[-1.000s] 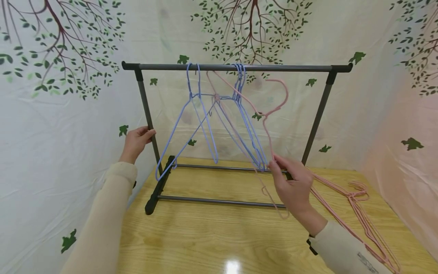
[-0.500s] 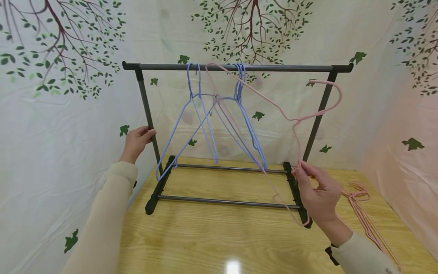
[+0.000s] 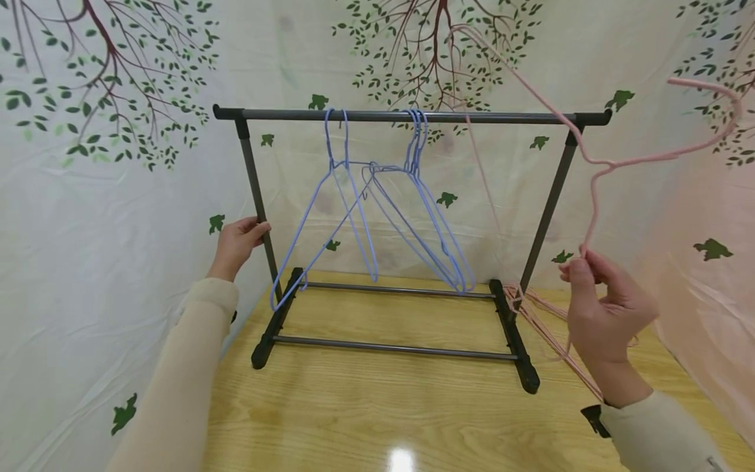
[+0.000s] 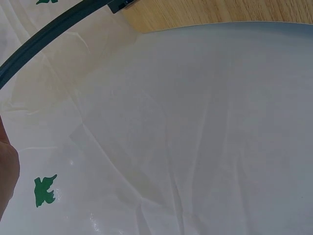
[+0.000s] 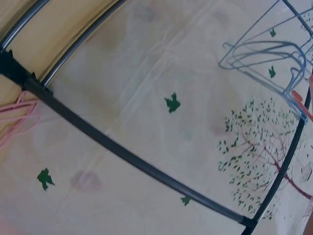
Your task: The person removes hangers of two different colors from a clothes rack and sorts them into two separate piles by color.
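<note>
In the head view my left hand (image 3: 238, 242) grips the left post (image 3: 250, 174) of a dark metal clothes rack; only its edge shows in the left wrist view. My right hand (image 3: 613, 311) pinches one arm of a pink wire hanger (image 3: 613, 164) between thumb and fingers, right of the rack. The hanger stands on its side, its hook pointing right and its upper corner above the rail (image 3: 501, 118). From that rail hang two blue hangers (image 3: 328, 141) left of centre and several blue hangers (image 3: 420, 154) further right, their lower ends overlapping in the middle.
A pile of pink hangers (image 3: 545, 331) lies on the wooden table (image 3: 354, 413) beside the rack's right foot (image 3: 519, 347). Behind stands a pale cloth backdrop (image 3: 283, 39) printed with branches and green birds. Two low crossbars (image 3: 392, 349) join the rack's feet.
My right hand has moved right and up with the pink hanger, from in front of the blue hangers to beside the right post. My left hand stays on the left post.
</note>
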Tool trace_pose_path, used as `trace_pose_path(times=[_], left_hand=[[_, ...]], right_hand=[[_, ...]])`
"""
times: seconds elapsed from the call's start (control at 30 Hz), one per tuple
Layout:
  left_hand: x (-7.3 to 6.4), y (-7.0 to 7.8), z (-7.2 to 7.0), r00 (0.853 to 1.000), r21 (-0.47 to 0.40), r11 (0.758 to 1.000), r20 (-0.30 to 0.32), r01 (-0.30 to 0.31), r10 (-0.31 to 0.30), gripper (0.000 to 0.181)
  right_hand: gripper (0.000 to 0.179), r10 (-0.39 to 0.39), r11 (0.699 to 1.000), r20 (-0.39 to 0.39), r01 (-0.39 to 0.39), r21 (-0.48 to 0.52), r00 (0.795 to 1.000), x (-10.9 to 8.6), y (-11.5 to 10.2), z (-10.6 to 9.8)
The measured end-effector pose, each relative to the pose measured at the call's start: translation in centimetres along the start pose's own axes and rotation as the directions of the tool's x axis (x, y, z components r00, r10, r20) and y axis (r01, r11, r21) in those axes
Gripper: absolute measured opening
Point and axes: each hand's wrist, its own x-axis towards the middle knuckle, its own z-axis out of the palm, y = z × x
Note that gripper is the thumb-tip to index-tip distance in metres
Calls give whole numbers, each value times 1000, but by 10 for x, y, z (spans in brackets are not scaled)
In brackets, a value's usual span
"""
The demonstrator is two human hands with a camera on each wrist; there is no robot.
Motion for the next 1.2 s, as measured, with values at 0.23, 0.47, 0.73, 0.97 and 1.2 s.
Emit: trace_pose_path(times=[0.23, 0.47, 0.73, 0.97, 1.2], left_hand=[[-1, 2, 0, 1000, 8, 1000, 2, -4, 4, 54], [-2, 2, -1, 1000, 0, 1000, -4, 4, -4, 52], [-2, 2, -2, 1000, 7, 1000, 4, -4, 4, 51], [-1, 1, -1, 1000, -2, 1000, 3, 0, 0, 53], [-2, 2, -1, 1000, -7, 1000, 11, -2, 2, 54]], right_hand=[[14, 6, 996, -41, -10, -90, 999, 20, 14, -17], [13, 16, 979, -80, -32, -202, 997, 38, 17, -31], [13, 0, 951, -95, -30, -309, 995, 56, 25, -53], [16, 75, 911, -140, -125, -393, 987, 63, 35, -77], [19, 201, 836, -203, -276, -474, 958, 64, 39, -98]])
